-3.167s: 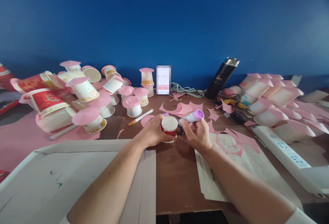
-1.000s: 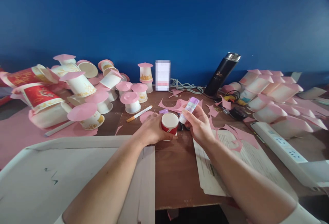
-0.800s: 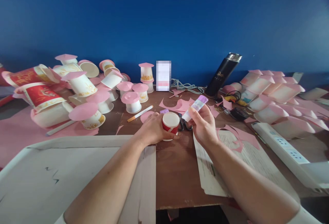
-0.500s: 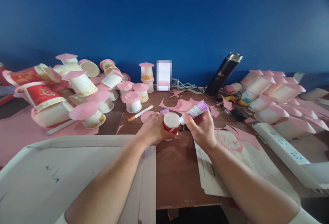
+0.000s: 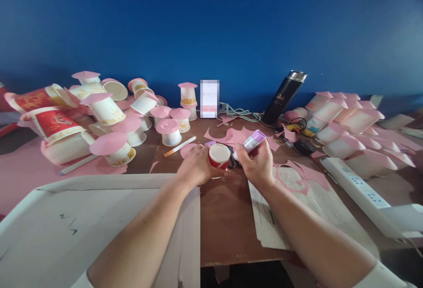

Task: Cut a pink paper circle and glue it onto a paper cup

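Observation:
My left hand (image 5: 195,164) is closed round the side of a red paper cup (image 5: 219,156), whose whitish round end faces up. Just right of it, my right hand (image 5: 257,162) grips a glue stick (image 5: 251,141) with a purple base, its white tip pointing down-left beside the cup. A small purple cap (image 5: 210,143) lies behind the cup. Part of a pink paper disc (image 5: 189,149) shows behind my left hand. Something black, partly hidden, lies between the cup and my right hand.
Cups with pink paper tops (image 5: 109,144) crowd the left; more stand stacked right (image 5: 343,116). A marker (image 5: 180,146), pink scraps (image 5: 231,135), a black flask (image 5: 284,98), a phone (image 5: 209,98), a power strip (image 5: 357,186), printed sheets (image 5: 317,208) and a white box (image 5: 99,217) surround my hands.
My right hand has drawn the glue stick slightly away from the cup's rim. The cup has shifted slightly left in view, still in my left hand.

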Demonstrator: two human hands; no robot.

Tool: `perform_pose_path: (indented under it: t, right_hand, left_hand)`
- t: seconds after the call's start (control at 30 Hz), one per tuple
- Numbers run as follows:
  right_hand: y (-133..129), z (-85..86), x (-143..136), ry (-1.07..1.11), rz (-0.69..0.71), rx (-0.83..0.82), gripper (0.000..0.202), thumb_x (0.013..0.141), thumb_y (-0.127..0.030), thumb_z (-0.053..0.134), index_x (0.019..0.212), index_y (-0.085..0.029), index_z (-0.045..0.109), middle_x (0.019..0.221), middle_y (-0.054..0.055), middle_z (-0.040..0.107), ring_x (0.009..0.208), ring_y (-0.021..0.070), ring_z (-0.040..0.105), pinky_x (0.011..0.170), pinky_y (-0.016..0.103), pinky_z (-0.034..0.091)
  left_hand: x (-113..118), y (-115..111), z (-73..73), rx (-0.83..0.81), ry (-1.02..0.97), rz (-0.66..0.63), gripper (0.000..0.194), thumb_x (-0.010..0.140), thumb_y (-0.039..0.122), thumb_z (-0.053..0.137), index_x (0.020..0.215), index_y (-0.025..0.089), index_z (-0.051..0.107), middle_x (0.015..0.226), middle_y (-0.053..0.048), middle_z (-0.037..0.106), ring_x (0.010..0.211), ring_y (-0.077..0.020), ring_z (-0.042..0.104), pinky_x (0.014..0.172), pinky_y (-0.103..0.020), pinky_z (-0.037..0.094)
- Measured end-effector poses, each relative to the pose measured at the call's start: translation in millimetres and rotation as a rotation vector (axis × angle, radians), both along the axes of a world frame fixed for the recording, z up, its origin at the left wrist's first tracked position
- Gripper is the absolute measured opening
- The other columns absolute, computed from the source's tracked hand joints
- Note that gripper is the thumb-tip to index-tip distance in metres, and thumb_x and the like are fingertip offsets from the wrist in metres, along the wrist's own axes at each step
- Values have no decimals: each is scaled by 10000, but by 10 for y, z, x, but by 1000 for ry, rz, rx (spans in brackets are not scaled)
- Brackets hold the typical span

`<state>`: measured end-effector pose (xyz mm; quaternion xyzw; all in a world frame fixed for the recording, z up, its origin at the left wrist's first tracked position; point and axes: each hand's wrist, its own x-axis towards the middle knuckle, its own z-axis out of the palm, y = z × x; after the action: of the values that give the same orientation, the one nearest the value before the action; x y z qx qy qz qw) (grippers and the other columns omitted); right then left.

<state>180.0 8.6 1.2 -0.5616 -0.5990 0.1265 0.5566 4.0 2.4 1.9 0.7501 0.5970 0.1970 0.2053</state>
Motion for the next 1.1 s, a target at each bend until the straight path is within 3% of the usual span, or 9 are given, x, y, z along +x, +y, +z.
perform_pose_path:
  t: [0.17, 0.33, 0.5, 0.63, 0.7, 0.87, 1.1]
  right_hand:
    - [-2, -52, 14, 142, 95, 3, 313, 734, -446, 698, 811, -230, 486, 658, -16, 599, 559, 165, 557, 541, 324, 454]
    - [-50, -69, -29, 76, 165, 47, 318, 716, -425, 731, 825, -227, 506, 693, -7, 617, 592, 166, 566, 564, 325, 471]
    - [-57, -42, -40, 30, 150, 54, 289, 728, -399, 722, 810, -220, 510, 695, -1, 619, 600, 162, 564, 569, 321, 473]
    - [-57, -25, -44, 17, 143, 49, 287, 729, -406, 715, 798, -221, 507, 681, -2, 616, 582, 160, 558, 547, 314, 465]
    - [-48, -15, -43, -2, 104, 41, 288, 730, -415, 710, 783, -220, 504, 661, -6, 609, 563, 157, 550, 536, 312, 455]
    - [1, -53, 4, 47, 33, 30, 312, 736, -432, 706, 763, -227, 472, 623, -21, 585, 533, 154, 538, 517, 309, 440]
    - [-53, -106, -7, 75, 202, 59, 303, 744, -417, 706, 833, -231, 483, 671, -20, 585, 574, 154, 551, 534, 304, 457]
  left_hand:
    - [-3, 9, -29, 9, 9, 45, 688, 561, 637, 711, 1060, 192, 548, 1059, -105, 565, 1106, -327, 493, 922, -402, 398]
    - [-10, 12, -35, -10, -12, 39, 650, 578, 581, 715, 1078, 202, 546, 1082, -101, 570, 1116, -322, 494, 925, -401, 399]
    - [-90, 23, 71, -141, -164, -71, 676, 538, 540, 756, 1110, 237, 561, 1056, -62, 603, 1088, -307, 521, 873, -377, 436]
    - [-141, 29, 143, -216, -270, -168, 561, 580, 462, 749, 1090, 291, 590, 1012, -13, 623, 1053, -274, 547, 847, -349, 448]
    - [-134, 25, 138, -213, -268, -151, 549, 586, 448, 746, 1091, 291, 596, 1000, -15, 627, 1062, -277, 543, 856, -353, 444]
    - [-70, 5, 89, -166, -210, -14, 741, 506, 540, 780, 1150, 252, 552, 1101, -67, 600, 1101, -306, 517, 869, -380, 438]
    - [-33, 4, 104, -92, -176, -56, 516, 546, 500, 753, 962, 251, 578, 988, -34, 634, 1025, -285, 547, 792, -340, 433]
